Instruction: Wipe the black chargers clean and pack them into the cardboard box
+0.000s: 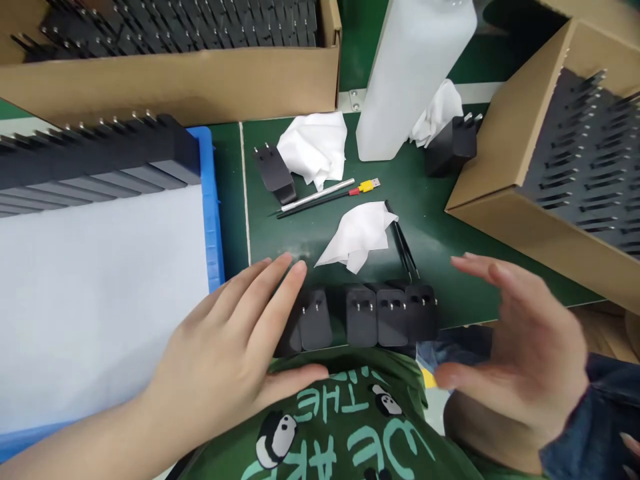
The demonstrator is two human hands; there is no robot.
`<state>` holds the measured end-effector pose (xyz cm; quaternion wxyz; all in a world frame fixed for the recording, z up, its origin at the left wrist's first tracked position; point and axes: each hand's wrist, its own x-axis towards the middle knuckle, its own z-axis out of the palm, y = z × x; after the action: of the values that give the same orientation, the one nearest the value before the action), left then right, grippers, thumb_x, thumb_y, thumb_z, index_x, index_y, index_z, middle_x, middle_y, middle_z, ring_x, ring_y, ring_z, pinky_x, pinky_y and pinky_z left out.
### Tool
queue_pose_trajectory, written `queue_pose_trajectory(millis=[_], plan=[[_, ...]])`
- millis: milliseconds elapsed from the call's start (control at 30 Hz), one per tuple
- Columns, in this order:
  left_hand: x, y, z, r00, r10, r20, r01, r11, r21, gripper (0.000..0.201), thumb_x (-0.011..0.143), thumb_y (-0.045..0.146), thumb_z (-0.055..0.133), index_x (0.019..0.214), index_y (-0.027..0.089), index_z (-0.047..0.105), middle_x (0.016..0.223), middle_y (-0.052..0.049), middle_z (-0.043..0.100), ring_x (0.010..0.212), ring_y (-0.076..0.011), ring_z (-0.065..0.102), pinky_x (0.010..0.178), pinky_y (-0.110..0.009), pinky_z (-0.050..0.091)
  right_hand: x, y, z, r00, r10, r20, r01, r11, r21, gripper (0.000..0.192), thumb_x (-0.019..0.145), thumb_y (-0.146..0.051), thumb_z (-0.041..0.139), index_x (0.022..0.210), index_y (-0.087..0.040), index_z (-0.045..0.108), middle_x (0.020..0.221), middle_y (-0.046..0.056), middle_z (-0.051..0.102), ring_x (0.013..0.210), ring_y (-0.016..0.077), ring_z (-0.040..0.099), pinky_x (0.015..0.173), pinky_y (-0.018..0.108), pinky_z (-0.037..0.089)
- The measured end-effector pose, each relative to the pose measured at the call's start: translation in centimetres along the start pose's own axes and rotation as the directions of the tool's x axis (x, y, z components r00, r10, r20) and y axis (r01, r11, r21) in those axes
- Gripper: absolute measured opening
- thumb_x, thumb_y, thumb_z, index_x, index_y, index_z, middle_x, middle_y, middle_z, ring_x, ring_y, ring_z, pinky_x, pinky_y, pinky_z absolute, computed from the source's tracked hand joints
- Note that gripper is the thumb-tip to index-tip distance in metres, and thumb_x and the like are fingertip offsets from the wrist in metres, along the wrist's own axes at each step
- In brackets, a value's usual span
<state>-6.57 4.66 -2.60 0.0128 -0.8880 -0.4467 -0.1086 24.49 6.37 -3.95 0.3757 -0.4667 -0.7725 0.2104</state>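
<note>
A row of several black plug adapters [370, 317] lies at the near edge of the green mat [440, 220], prongs up. My left hand [235, 347] is flat and open, its fingertips touching the leftmost adapter [313, 327]. My right hand [525, 347] hovers open just right of the row, palm turned inward, touching nothing. Both hands flank the row.
A blue tray [213, 200] with a white sheet and stacked black adapters sits left. Cardboard boxes of adapters stand at the back [200, 80] and right [525, 167]. White wipes [357, 233], tweezers [403, 243], a pen and cable [325, 195], a white bottle [410, 73] and loose adapters [274, 173] lie on the mat.
</note>
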Motion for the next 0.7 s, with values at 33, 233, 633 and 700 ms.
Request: queue_pose_trajectory(millis=[33,233,633,700], plan=[[0.3,0.4,0.2,1.000,0.002,-0.003,-0.002,0.999,0.032,0.100,0.084,0.073,0.055,0.147,-0.002,0.036,0.127,-0.024,0.063,0.107,-0.0384,0.065,0.074,-0.042,0.052,-0.1,-0.1,0.3,0.998,-0.054,0.039,0.054,0.999,0.005,0.096,0.069,-0.061,0.081,0.149,-0.026,0.041,0.126,0.015,0.061,0.117,0.0377,0.057,0.100,0.057,0.045],[0.7,1.4,1.1,0.999,-0.051,0.009,0.050,0.994,0.095,0.085,0.081,0.070,0.060,0.131,0.001,0.052,0.108,-0.019,0.070,0.087,-0.0331,0.069,0.057,-0.038,0.049,1.0,-1.6,3.4,0.925,-0.266,0.272,0.348,0.879,-0.325,0.079,0.081,-0.068,0.065,0.131,-0.008,0.056,0.126,0.020,0.061,0.109,0.0360,0.052,0.089,0.050,0.042],[0.4,1.4,1.3,0.994,-0.092,-0.055,0.094,0.995,0.033,0.051,0.088,0.063,0.055,0.104,0.015,0.062,0.072,-0.006,0.063,0.060,-0.0212,0.060,0.049,-0.030,0.039,2.0,-1.0,4.8,0.918,-0.317,0.238,0.373,0.895,-0.244,0.049,0.081,-0.054,0.072,0.110,-0.015,0.062,0.095,0.010,0.068,0.085,0.0257,0.054,0.075,0.040,0.044],[-0.1,1.2,0.0,0.957,-0.279,-0.083,0.257,0.943,-0.209,0.052,0.079,0.062,0.069,0.107,0.018,0.062,0.082,-0.006,0.067,0.069,-0.0216,0.064,0.056,-0.029,0.045,2.0,-0.9,4.2,0.966,-0.240,0.097,0.249,0.963,-0.105,0.052,0.074,-0.049,0.080,0.113,-0.019,0.062,0.098,0.008,0.068,0.087,0.0246,0.058,0.079,0.039,0.046]])
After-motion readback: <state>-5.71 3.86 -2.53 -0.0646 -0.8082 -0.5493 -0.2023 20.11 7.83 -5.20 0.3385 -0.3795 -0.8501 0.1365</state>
